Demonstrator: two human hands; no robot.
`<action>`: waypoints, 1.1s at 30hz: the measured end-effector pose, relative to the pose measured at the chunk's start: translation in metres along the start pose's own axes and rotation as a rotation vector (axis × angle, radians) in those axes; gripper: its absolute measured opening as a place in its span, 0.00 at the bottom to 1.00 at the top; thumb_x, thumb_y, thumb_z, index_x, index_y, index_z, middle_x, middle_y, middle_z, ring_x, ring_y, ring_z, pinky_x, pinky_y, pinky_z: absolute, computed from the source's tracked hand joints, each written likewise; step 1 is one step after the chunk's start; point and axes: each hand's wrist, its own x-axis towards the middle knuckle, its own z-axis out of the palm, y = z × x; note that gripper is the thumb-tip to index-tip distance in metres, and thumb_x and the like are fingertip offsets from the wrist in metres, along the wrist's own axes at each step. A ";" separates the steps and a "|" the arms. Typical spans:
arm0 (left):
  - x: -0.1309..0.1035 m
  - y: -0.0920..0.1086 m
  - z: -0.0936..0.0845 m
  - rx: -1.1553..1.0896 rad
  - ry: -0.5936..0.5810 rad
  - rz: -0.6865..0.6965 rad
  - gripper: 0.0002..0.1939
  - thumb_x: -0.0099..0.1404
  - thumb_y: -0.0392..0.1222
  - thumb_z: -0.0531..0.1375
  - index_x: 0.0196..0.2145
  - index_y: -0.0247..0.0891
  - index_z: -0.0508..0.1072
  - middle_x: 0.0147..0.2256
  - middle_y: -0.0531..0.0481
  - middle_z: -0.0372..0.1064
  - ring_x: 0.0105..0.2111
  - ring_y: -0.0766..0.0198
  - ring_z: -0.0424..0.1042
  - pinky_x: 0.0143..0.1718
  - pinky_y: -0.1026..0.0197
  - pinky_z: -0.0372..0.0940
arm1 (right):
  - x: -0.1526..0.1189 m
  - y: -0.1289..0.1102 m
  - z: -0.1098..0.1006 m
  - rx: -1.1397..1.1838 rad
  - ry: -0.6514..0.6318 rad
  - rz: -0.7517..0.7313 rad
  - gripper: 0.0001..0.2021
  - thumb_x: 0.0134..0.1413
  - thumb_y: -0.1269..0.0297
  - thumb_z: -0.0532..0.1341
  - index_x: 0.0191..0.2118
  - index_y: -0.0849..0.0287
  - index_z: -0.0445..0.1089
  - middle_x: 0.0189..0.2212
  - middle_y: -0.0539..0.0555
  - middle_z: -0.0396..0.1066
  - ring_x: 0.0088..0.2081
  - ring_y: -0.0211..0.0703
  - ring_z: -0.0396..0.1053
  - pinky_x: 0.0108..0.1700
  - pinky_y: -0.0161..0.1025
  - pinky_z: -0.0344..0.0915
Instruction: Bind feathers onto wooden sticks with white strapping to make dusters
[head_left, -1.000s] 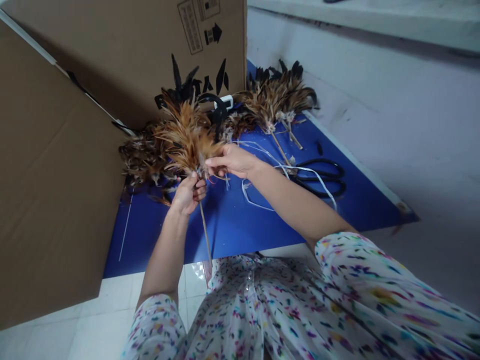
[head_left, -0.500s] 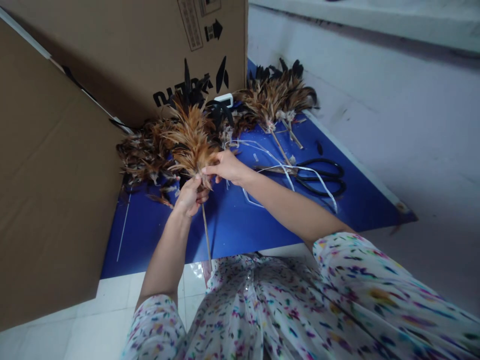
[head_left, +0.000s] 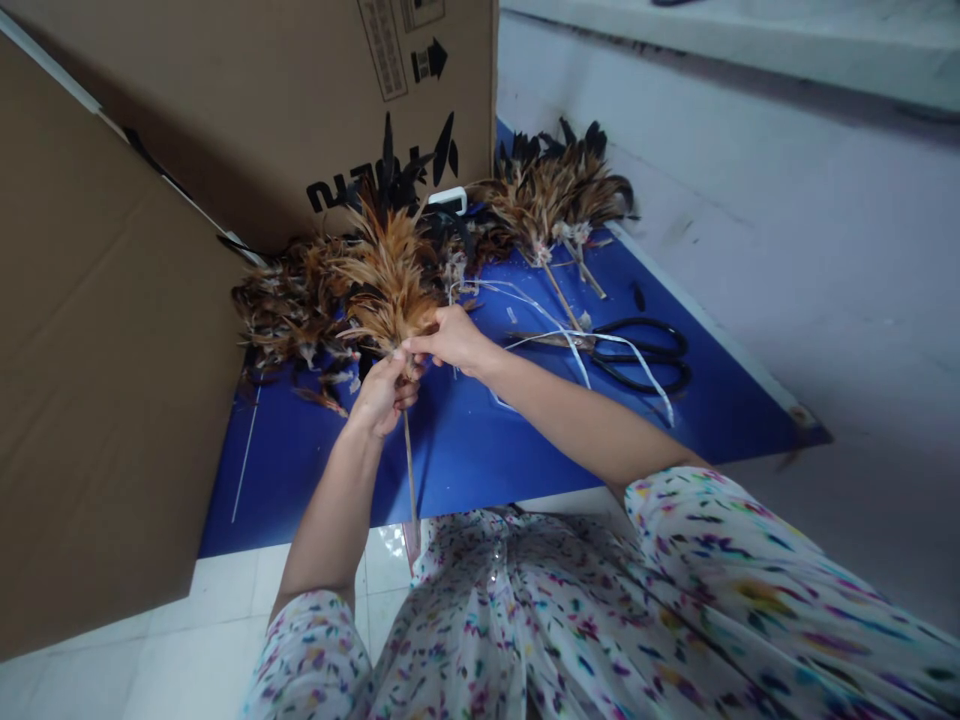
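Note:
A feather duster with orange-brown plumes and dark tips is held upright over the blue table surface. Its thin stick points down toward my body. My left hand is closed round the stick just below the feathers. At the base of the plumes, the fingers of my right hand pinch the lowest feathers, close against my left thumb. White string lies in loops to the right of my hands. Black-handled scissors rest under part of that string.
Loose brown feathers are heaped at the left. More feather bundles on sticks lie at the back right. A small white device stands before the cardboard box. Cardboard borders the left, a pale wall the right.
The duster has turned or tilted slightly, its dark tips shifting to the right. My right fingers have closed in at the feather base; my left hand keeps its place.

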 end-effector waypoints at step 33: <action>-0.027 0.046 -0.052 -0.197 0.457 0.349 0.19 0.67 0.40 0.55 0.21 0.36 0.55 0.16 0.60 0.48 0.12 0.79 0.42 0.11 0.75 0.40 | 0.076 0.008 0.070 -1.053 -0.234 -0.380 0.11 0.54 0.70 0.58 0.39 0.59 0.77 0.43 0.61 0.75 0.46 0.51 0.71 0.43 0.40 0.65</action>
